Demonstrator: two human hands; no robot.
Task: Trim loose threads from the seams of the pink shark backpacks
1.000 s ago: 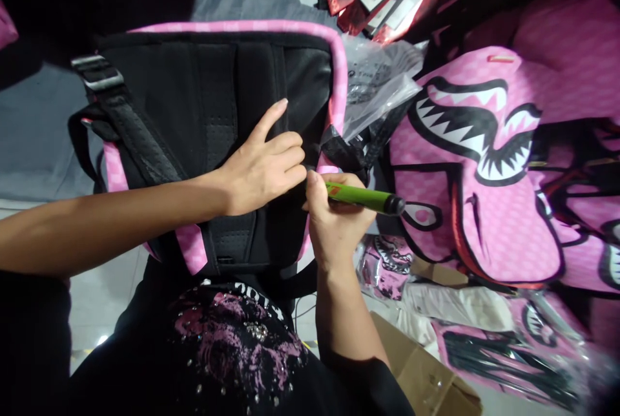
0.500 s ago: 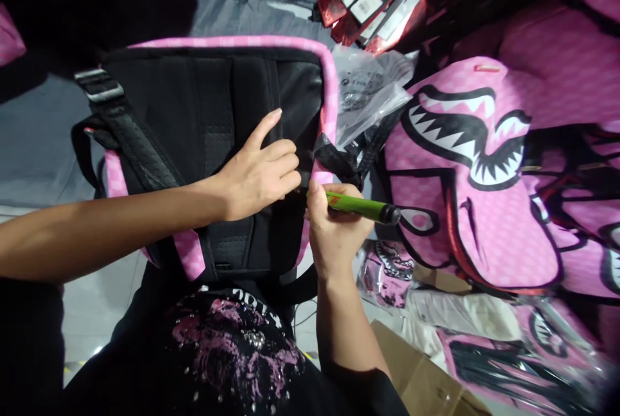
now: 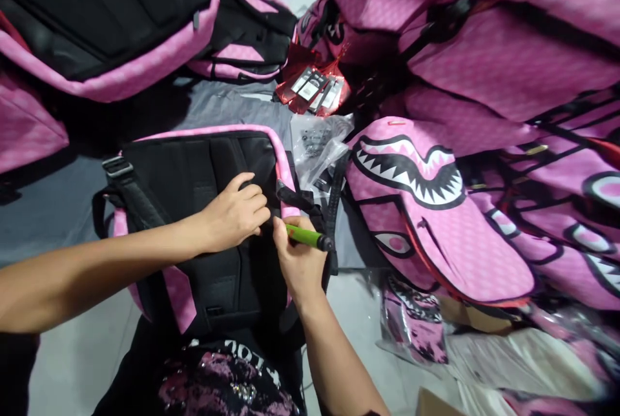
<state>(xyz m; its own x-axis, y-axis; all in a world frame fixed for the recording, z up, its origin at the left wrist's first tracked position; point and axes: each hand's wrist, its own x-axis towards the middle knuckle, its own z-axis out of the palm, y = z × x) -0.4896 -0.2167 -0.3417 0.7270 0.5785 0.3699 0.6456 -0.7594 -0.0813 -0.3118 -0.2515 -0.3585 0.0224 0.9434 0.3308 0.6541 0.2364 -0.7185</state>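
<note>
A backpack (image 3: 194,164) with a black padded back and pink checkered trim lies back-side up in front of me. My left hand (image 3: 236,210) rests on its right half, fingers curled in on the black fabric; the fingertips are partly hidden. Beside it, at the right edge, my right hand (image 3: 301,266) is closed around a green marker pen (image 3: 306,236) with a black end pointing right. The pen's other end is hidden by my thumb and fingers, which meet the backpack's side. A black strap (image 3: 290,196) lies just above the right hand.
A clear plastic bag (image 3: 314,145) and a red net bag with tags (image 3: 310,88) lie beyond. At right stands a pink backpack with a shark-mouth print (image 3: 465,228). More pink bags (image 3: 504,73) are piled behind. Upper left is another backpack (image 3: 145,67); a wrapped packet (image 3: 416,322) sits lower right.
The view has shifted, so the backpack and hands sit lower and further left, and more bags show at the top. My left index finger, stretched out before, is now bent in.
</note>
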